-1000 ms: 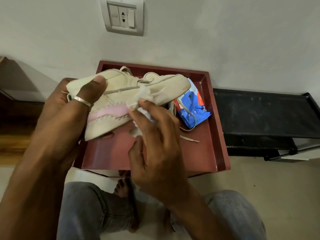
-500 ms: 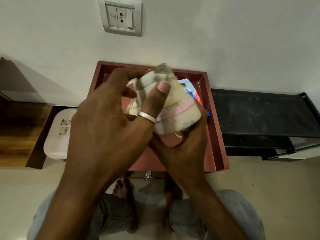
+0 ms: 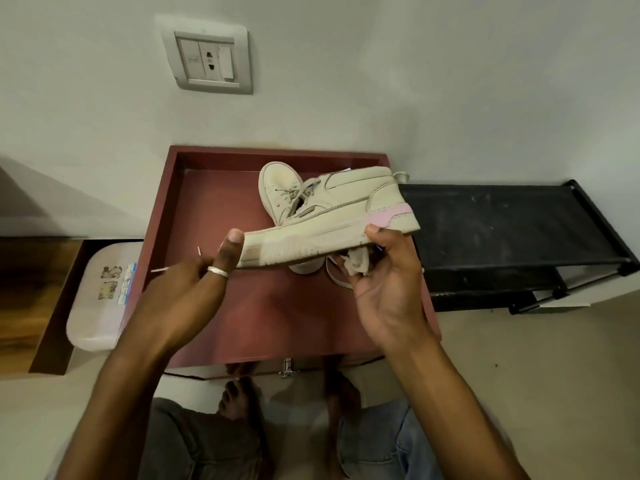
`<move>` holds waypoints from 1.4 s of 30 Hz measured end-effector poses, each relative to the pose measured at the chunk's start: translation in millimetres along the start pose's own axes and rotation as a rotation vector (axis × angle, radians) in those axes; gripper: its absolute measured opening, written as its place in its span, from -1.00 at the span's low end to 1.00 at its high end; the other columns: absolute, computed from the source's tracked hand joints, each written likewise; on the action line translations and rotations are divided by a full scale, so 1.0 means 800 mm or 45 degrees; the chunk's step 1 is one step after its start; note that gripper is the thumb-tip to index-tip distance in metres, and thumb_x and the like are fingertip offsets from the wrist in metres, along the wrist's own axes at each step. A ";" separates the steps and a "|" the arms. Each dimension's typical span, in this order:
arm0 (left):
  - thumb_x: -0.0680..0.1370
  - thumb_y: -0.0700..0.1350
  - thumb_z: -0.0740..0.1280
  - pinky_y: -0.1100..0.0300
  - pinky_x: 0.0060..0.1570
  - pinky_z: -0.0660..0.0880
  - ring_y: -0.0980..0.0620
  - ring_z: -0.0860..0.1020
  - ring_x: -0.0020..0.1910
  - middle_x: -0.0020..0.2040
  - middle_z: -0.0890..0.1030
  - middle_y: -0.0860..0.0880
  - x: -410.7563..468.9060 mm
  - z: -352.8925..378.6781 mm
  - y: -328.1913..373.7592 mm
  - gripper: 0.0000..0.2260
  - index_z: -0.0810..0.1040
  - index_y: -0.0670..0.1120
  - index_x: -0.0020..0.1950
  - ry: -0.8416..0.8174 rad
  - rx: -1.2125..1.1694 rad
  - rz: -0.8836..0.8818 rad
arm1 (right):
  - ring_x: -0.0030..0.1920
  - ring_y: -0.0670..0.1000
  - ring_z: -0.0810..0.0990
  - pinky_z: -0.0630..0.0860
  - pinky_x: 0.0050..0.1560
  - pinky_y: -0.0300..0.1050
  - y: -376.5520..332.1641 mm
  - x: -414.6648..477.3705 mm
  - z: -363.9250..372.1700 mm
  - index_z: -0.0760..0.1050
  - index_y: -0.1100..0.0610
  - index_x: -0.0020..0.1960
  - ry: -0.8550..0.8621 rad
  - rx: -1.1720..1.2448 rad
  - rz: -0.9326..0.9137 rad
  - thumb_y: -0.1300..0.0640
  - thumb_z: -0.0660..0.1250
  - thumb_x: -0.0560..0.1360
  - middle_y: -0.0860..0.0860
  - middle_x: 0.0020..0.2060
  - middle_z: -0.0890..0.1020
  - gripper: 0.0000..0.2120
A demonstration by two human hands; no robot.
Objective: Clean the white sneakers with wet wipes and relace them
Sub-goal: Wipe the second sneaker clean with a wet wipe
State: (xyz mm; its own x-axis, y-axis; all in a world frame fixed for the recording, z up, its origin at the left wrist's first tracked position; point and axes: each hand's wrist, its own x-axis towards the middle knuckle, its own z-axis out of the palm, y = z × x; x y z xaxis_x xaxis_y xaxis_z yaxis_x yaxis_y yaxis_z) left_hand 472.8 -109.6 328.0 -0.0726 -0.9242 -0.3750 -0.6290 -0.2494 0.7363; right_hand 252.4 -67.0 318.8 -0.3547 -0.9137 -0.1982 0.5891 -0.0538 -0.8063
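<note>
The task stands in the cleaning stage, by judgement. One sneaker (image 3: 329,230) is held on its side above the red table (image 3: 207,220), sole edge toward the person. The left hand (image 3: 194,289) supports the toe end, thumb pressed on the toe and fingers curled beneath. Two thin white tips (image 3: 159,270), probably lace ends, project from this hand. The right hand (image 3: 388,289) pinches the heel with the thumb, while its fingers curl around a crumpled wet wipe (image 3: 358,266) just below the sole. Grey scuffing shows along the sidewall of the sole, so wiping appears incomplete. The second sneaker (image 3: 277,185) lies on the table behind the held one, toe toward the wall, with laces crossing its front. Whether the held sneaker is laced cannot be told. Remaining work: finish wiping, treat the second sneaker as needed, then relace.
</note>
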 end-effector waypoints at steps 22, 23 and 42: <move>0.16 0.07 0.71 0.03 0.34 0.49 -0.07 0.63 0.25 0.15 0.71 -0.09 -0.022 0.011 -0.024 -0.28 0.63 -0.14 0.25 -0.056 -1.023 -0.021 | -0.12 -0.01 0.72 0.62 0.04 -0.11 -0.012 -0.047 -0.019 0.65 0.14 0.04 0.132 -0.870 0.423 -0.25 0.46 0.40 0.02 -0.16 0.74 -0.53; 0.20 0.03 0.69 0.04 0.32 0.51 -0.05 0.63 0.23 0.14 0.72 -0.07 -0.025 0.012 -0.029 -0.32 0.62 -0.13 0.25 -0.036 -0.996 -0.013 | -0.25 -0.05 0.70 0.59 -0.18 -0.25 -0.013 -0.050 -0.022 0.64 0.18 -0.07 0.176 -0.958 0.421 -0.20 0.42 0.46 0.01 -0.27 0.72 -0.58; 0.37 -0.24 0.59 0.41 -0.16 0.58 0.21 0.67 -0.02 0.10 0.65 0.03 -0.031 0.022 -0.053 -0.47 0.49 -0.05 0.27 -0.105 -0.688 0.120 | 0.00 -0.13 0.62 0.61 0.03 -0.08 -0.012 -0.062 0.022 0.56 0.06 0.06 0.040 -1.195 -0.216 0.25 0.25 0.52 -0.13 -0.04 0.65 -0.81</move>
State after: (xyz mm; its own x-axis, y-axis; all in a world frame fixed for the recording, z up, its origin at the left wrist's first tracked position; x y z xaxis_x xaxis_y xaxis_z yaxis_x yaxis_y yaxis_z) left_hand 487.6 -70.9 296.5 -0.1830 -0.9295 -0.3203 -0.1316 -0.2997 0.9449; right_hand 277.0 -28.0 346.2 -0.4096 -0.9114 -0.0411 -0.2905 0.1730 -0.9411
